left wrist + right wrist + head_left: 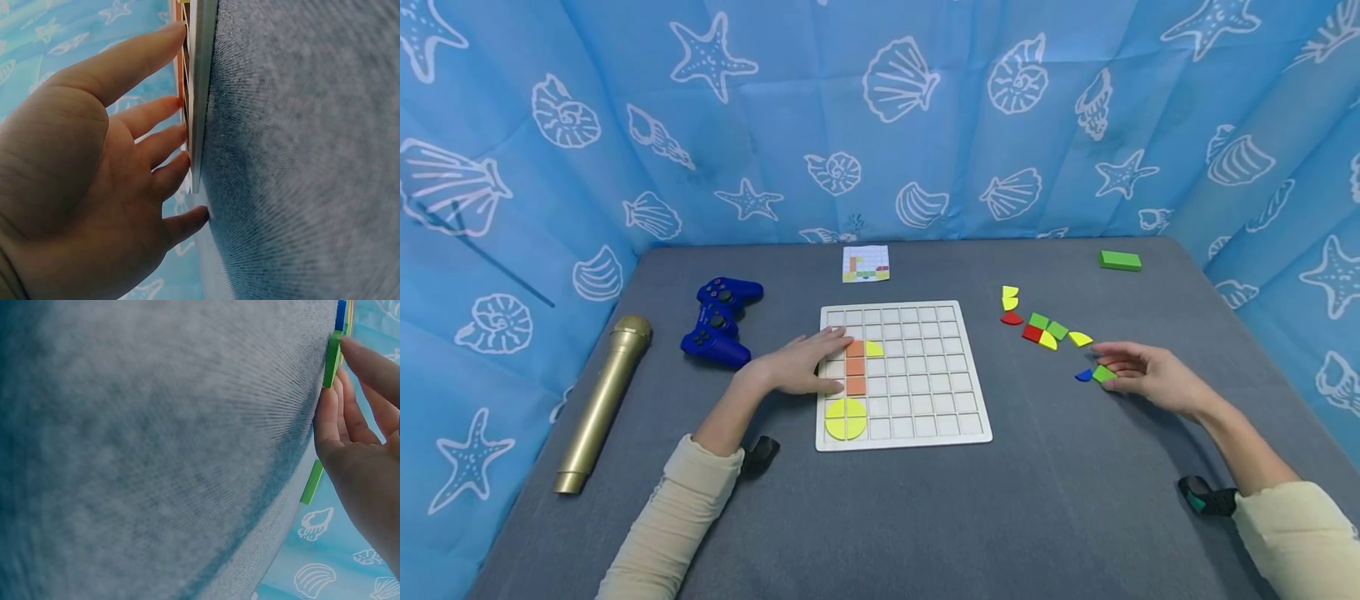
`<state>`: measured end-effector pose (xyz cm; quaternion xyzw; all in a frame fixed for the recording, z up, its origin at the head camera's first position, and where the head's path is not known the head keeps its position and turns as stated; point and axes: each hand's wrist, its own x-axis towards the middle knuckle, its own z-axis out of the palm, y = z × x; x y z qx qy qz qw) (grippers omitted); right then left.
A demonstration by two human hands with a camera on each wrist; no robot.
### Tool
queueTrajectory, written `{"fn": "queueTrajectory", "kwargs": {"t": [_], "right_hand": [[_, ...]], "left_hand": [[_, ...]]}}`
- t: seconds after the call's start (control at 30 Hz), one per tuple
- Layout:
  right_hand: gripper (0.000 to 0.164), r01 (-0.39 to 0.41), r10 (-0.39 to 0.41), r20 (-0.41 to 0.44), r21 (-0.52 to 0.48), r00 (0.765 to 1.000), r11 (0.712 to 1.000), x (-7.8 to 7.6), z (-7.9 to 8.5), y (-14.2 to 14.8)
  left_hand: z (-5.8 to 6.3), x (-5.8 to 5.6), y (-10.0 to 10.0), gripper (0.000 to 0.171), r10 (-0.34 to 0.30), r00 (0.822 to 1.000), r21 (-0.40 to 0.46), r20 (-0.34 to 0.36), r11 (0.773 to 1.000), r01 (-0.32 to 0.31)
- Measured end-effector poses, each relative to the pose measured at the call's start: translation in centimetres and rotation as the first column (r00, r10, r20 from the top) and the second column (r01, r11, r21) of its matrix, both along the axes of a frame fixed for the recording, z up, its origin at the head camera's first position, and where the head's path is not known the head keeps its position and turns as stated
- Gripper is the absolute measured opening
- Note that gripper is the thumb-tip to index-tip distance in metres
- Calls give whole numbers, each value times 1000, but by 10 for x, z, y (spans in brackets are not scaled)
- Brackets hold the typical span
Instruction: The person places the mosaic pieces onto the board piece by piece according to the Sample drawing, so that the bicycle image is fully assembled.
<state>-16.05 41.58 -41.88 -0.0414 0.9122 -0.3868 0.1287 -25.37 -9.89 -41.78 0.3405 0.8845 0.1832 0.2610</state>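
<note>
My left hand (801, 364) rests over the left edge of a white gridded board (917, 425), fingers spread and holding nothing. Beside its fingertips, three orange square tiles (855, 367) form a column. A yellow quarter-circle tile (874, 348) lies to their right, and a yellow circle of quarter tiles (846, 418) fills the board's lower left. Right of the board, my right hand (1153, 379) pinches a green tile (332, 361) at table level between thumb and curled fingers. A blue tile (1083, 376) lies just left of it. The fingers partly hide the green tile's far side.
Several red, green and yellow tiles (1037, 321) lie between board and right hand. A pattern card (866, 263) is behind the board, a green block (1120, 261) at the back right. At the left are a blue game controller (718, 321) and a gold microphone (602, 404).
</note>
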Motion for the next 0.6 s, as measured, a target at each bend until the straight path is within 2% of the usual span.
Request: {"fn": "queueTrajectory", "kwargs": {"t": [0.27,0.47,0.6], "right_hand": [[50,-18,21,-37,75,999,997,-1,0,-2],[45,31,-23,-49,172,999,985,-5,1,0],[40,72,-63,-52,198,997,978,-6,3,3]], "left_hand": [[-1,0,0,78,5,1000,-4,-9,1000,-5],[-2,0,0,78,-4,1000,2,-16,1000,5],[-2,0,0,78,-4,1000,7,-17,1000,4]]}}
